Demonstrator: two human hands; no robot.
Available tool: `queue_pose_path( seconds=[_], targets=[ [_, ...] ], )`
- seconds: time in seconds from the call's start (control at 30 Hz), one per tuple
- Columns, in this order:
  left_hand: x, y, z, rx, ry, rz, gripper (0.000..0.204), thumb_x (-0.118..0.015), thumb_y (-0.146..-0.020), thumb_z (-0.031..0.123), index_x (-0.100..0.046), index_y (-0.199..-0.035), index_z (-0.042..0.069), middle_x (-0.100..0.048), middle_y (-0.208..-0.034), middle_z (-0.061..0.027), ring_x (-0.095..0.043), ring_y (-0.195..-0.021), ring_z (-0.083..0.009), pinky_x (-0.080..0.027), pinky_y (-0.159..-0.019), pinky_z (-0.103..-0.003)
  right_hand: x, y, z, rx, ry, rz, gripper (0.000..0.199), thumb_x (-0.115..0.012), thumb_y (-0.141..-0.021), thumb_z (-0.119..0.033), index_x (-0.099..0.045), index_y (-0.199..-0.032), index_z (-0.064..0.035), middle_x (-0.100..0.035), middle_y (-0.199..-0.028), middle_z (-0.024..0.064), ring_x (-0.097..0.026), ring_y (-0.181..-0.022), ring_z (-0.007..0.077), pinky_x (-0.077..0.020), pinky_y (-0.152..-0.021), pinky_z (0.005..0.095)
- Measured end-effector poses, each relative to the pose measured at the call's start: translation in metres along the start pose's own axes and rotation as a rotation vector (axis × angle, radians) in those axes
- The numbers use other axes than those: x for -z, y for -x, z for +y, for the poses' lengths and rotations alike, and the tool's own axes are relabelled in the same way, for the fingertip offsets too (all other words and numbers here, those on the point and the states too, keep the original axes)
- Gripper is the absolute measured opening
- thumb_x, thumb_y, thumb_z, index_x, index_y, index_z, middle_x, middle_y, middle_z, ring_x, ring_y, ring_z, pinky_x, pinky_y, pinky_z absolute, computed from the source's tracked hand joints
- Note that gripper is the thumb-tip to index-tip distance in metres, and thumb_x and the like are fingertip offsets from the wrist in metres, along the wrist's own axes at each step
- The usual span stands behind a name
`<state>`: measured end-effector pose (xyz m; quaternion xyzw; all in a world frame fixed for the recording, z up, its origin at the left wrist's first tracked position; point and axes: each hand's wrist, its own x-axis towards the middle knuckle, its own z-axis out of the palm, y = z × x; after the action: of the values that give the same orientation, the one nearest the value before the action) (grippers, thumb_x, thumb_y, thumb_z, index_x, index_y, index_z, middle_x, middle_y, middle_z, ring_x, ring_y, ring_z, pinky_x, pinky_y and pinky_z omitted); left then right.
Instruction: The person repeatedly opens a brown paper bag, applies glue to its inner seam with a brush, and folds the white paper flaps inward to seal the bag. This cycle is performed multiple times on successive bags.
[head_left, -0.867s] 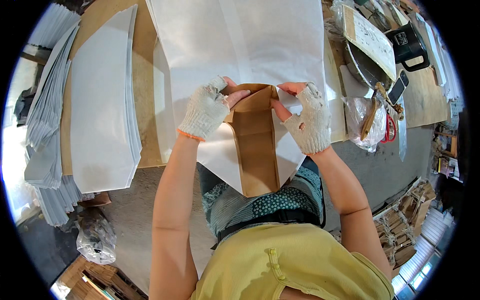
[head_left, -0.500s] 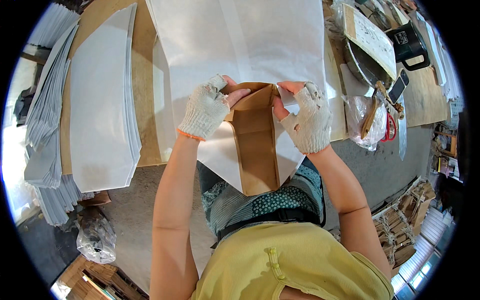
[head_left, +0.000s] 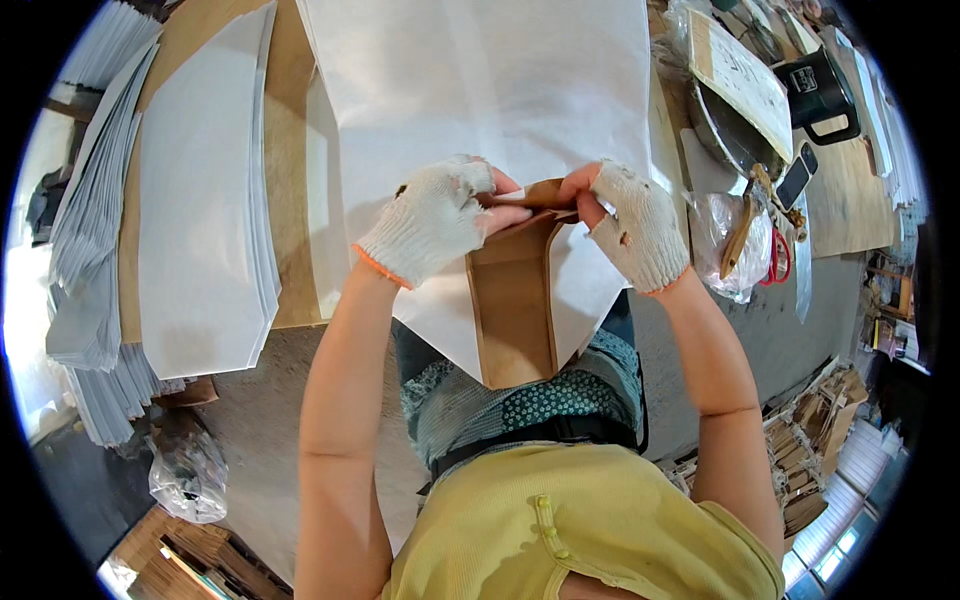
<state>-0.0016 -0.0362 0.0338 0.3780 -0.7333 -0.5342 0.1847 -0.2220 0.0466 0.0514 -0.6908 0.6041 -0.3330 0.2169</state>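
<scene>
Left hand: gloved left hand [head_left: 432,226] pinched the upper left edge of the brown cardboard piece [head_left: 512,312], fingertips bare.
Right hand: gloved right hand [head_left: 634,232] gripped the upper right edge, fingers curled onto the folded flap.
Cardboard position: between both hands, its body just below them, lying on the white paper sheet [head_left: 480,90] at the near edge of the table [head_left: 290,120].
Cardboard axis: long axis ran away-to-toward the person; far end at the hands, near end overhung the lap.
Nearby: stack of cut white sheets [head_left: 200,200] left, scissors [head_left: 778,258] right.
</scene>
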Motion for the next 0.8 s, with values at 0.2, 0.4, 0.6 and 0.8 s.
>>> queue_pose_path(
  seconds=[0.2, 0.4, 0.6, 0.8],
  targets=[
    [0.007, -0.016, 0.009, 0.165, -0.179, -0.008, 0.031, -0.066, -0.092, 0.036, -0.072, -0.097, 0.006, -0.068, -0.078, -0.0087, -0.061, -0.077, -0.0172, -0.050, -0.073, -0.032, 0.004, 0.003, -0.021, 0.317, 0.436, 0.007, 0.016, -0.074, -0.076, -0.013, -0.066, -0.089, -0.0130, -0.060, -0.117, 0.0055, -0.055, -0.114, 0.0344, -0.0466, -0.092, 0.0449],
    [-0.006, -0.052, -0.006, 0.284, -0.280, 0.255, 0.032, -0.069, -0.088, 0.036, -0.071, -0.093, 0.004, -0.072, -0.092, -0.0090, -0.066, -0.089, -0.0273, -0.050, -0.084, -0.037, -0.018, 0.045, -0.005, 0.576, 0.444, -0.261, 0.013, -0.069, -0.077, -0.019, -0.065, -0.088, -0.0139, -0.061, -0.111, 0.0029, -0.057, -0.114, 0.0251, -0.0478, -0.095, 0.0400],
    [-0.039, -0.039, -0.032, -0.567, -0.995, 0.114, 0.030, -0.065, -0.085, 0.033, -0.068, -0.106, 0.013, -0.068, -0.097, -0.0075, -0.065, -0.089, -0.0231, -0.052, -0.079, -0.035, -0.022, 0.005, -0.031, 0.521, 0.672, -0.570, 0.016, -0.068, -0.077, -0.031, -0.071, -0.076, -0.0152, -0.067, -0.078, 0.0039, -0.068, -0.076, 0.0272, -0.0540, -0.066, 0.0421],
    [-0.026, -0.019, 0.058, 0.362, -1.467, -0.888, 0.020, -0.071, -0.074, 0.020, -0.075, -0.092, 0.011, -0.072, -0.089, -0.0034, -0.069, -0.089, -0.0189, -0.056, -0.069, -0.038, -0.076, -0.033, -0.022, -0.030, 1.343, -1.263, 0.026, -0.067, -0.084, -0.031, -0.076, -0.105, -0.0181, -0.072, -0.104, 0.0034, -0.069, -0.100, 0.0243, -0.0548, -0.081, 0.0380]
  ],
)
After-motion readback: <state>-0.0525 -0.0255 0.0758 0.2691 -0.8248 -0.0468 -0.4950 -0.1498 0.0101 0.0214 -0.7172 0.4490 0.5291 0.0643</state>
